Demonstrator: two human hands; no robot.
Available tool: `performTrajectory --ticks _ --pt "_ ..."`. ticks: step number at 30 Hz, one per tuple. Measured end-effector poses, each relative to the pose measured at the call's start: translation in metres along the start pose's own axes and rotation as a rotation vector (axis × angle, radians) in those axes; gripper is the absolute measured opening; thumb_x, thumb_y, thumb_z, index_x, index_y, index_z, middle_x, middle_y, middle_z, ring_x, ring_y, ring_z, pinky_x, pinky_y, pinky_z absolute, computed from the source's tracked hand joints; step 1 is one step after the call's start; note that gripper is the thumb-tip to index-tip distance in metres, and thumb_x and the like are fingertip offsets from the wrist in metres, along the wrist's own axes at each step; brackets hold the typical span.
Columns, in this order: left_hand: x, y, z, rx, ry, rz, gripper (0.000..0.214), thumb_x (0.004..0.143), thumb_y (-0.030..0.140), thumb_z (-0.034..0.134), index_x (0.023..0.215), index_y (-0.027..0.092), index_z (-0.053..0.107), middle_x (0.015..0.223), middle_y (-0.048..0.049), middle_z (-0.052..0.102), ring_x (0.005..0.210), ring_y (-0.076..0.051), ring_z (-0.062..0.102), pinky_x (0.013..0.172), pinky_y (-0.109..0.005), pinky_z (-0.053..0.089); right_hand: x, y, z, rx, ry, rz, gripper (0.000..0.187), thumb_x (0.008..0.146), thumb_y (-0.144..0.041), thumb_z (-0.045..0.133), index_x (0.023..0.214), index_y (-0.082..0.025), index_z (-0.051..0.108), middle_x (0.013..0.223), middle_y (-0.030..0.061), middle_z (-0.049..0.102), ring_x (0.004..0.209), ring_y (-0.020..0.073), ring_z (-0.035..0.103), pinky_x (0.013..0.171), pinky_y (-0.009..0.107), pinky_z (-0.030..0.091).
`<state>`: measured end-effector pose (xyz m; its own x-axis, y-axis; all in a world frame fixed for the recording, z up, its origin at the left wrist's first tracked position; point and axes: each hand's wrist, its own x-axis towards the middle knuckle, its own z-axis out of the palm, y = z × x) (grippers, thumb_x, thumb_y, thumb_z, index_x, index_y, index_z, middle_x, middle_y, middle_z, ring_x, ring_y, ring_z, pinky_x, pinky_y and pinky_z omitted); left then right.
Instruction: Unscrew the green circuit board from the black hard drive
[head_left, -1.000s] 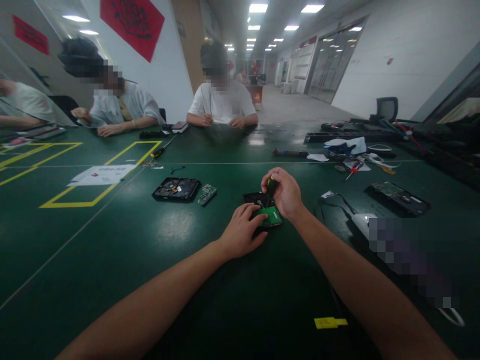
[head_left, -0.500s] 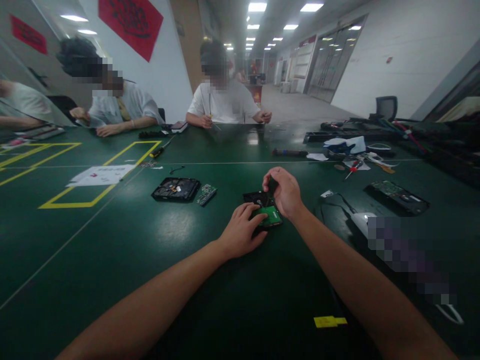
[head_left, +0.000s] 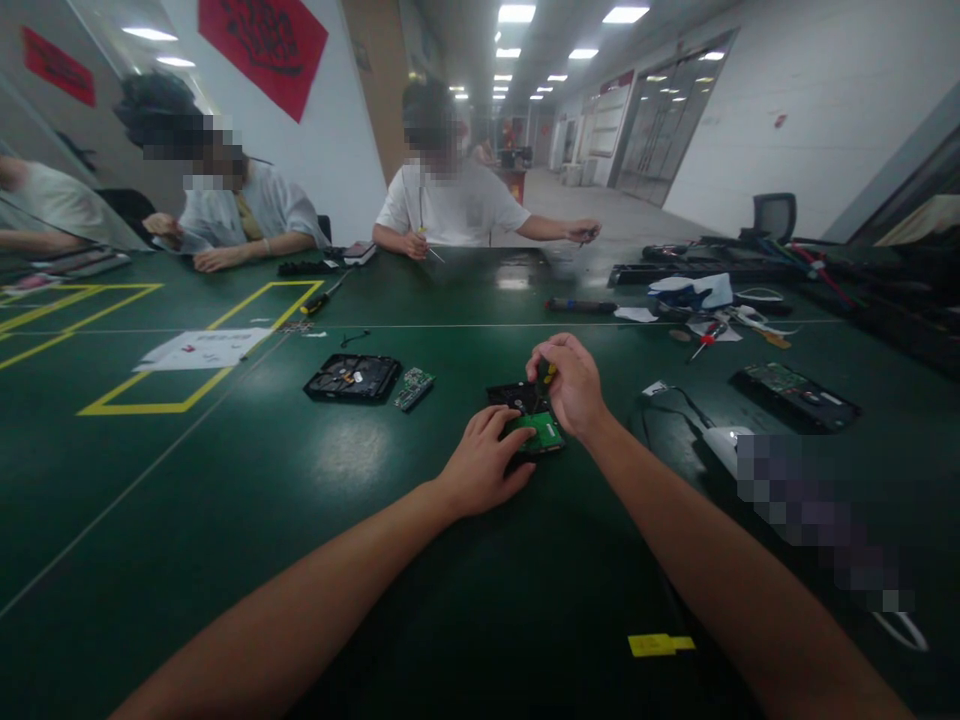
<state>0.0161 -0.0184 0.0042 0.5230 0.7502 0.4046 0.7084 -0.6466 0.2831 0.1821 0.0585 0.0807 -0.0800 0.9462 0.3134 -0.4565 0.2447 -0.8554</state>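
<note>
While a yellow label (head_left: 660, 645) lies on the near part of the green table (head_left: 337, 560), the person's left hand (head_left: 487, 460) rests open, fingers apart, on a green circuit board (head_left: 546, 433). The board sits on a black hard drive (head_left: 510, 397) at mid-table, where it was a second ago. Just beyond, the right hand (head_left: 574, 385) is clamped around a black-and-yellow screwdriver (head_left: 550, 375) held upright over the drive. Its yellow marking, hidden half a second ago, shows again between the fingers, suggesting the tool is turning in place. Farther left lie a second opened drive (head_left: 352, 378) and a loose board (head_left: 414, 387). At the far side, a co-worker's hand (head_left: 583, 233) now stretches out to the right.
</note>
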Motion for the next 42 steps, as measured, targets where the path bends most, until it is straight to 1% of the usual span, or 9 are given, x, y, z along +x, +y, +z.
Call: performTrajectory --ticks 6,12,16,21,24,28,32,36,42 --pt "0.0005 0.0016 -0.0024 -0.009 0.009 0.007 0.050 0.094 0.038 0.070 0.141 0.024 0.063 0.150 -0.0150 0.051 0.146 -0.038 0.041 0.122 -0.063 0.039 -0.0002 -0.0038 0.0008 -0.030 -0.034 -0.007 0.015 0.087 -0.034 0.066 0.077 -0.023 0.062 0.075 -0.0015 0.067 0.063 0.0144 0.061 0.063 0.029 0.048" --pt "0.0002 0.0007 -0.0009 0.003 0.009 0.009 0.050 0.095 0.040 0.069 0.141 0.022 0.063 0.149 -0.0158 0.052 0.146 -0.038 0.041 0.122 -0.062 0.038 0.0003 -0.0040 -0.0005 -0.016 -0.073 -0.012 0.032 0.093 -0.039 0.055 0.070 -0.021 0.069 0.077 0.0042 0.071 0.065 0.0164 0.063 0.068 0.032 0.051" --pt "-0.0001 0.0008 -0.0010 0.001 0.009 0.007 0.050 0.094 0.039 0.069 0.141 0.022 0.063 0.148 -0.0157 0.052 0.146 -0.038 0.042 0.122 -0.062 0.039 -0.0001 -0.0048 -0.0004 -0.063 -0.061 -0.021 0.028 0.092 -0.042 0.064 0.074 -0.021 0.070 0.074 0.0019 0.069 0.064 0.0152 0.061 0.064 0.030 0.050" --pt "0.0004 0.0013 -0.0019 -0.008 0.001 -0.001 0.050 0.094 0.039 0.070 0.142 0.024 0.062 0.150 -0.0149 0.051 0.146 -0.038 0.042 0.122 -0.063 0.039 -0.0013 -0.0023 -0.0001 -0.044 -0.027 0.002 0.024 0.087 -0.041 0.077 0.079 -0.023 0.064 0.076 -0.0019 0.068 0.064 0.0134 0.062 0.063 0.028 0.051" --pt "0.0005 0.0014 -0.0015 -0.002 0.001 0.003 0.049 0.095 0.040 0.069 0.141 0.024 0.063 0.150 -0.0151 0.051 0.146 -0.038 0.041 0.122 -0.062 0.039 -0.0017 -0.0012 -0.0005 -0.025 -0.047 0.010 0.025 0.088 -0.039 0.076 0.081 -0.024 0.057 0.073 -0.0031 0.069 0.060 0.0135 0.062 0.060 0.028 0.050" --pt "0.0006 0.0019 -0.0012 0.009 0.004 0.008 0.049 0.095 0.039 0.068 0.141 0.022 0.063 0.150 -0.0157 0.051 0.146 -0.038 0.041 0.123 -0.062 0.038 -0.0019 -0.0018 -0.0001 -0.011 -0.080 0.010 0.025 0.090 -0.036 0.074 0.086 -0.026 0.052 0.065 -0.0071 0.063 0.050 0.0105 0.054 0.051 0.024 0.039" --pt "0.0007 0.0019 -0.0011 0.008 0.000 0.005 0.050 0.095 0.039 0.069 0.142 0.024 0.062 0.150 -0.0150 0.051 0.146 -0.038 0.041 0.123 -0.062 0.038 -0.0024 -0.0028 0.0020 0.014 -0.062 0.028 0.030 0.087 -0.037 0.077 0.089 -0.027 0.050 0.067 -0.0081 0.061 0.054 0.0106 0.055 0.053 0.024 0.041" --pt "0.0004 0.0011 -0.0003 0.013 -0.003 0.003 0.050 0.095 0.039 0.069 0.142 0.022 0.062 0.150 -0.0158 0.051 0.146 -0.038 0.041 0.123 -0.062 0.038 -0.0020 -0.0022 0.0025 0.015 -0.057 0.025 0.029 0.088 -0.037 0.078 0.086 -0.026 0.051 0.070 -0.0068 0.063 0.056 0.0113 0.057 0.055 0.025 0.043" --pt "0.0003 0.0019 -0.0011 -0.004 0.004 0.004 0.050 0.094 0.039 0.070 0.141 0.022 0.063 0.150 -0.0163 0.051 0.146 -0.038 0.041 0.123 -0.062 0.038 0.0003 -0.0006 0.0008 0.019 -0.077 0.011 0.027 0.094 -0.044 0.072 0.080 -0.023 0.064 0.073 -0.0029 0.063 0.060 0.0120 0.059 0.059 0.026 0.047"
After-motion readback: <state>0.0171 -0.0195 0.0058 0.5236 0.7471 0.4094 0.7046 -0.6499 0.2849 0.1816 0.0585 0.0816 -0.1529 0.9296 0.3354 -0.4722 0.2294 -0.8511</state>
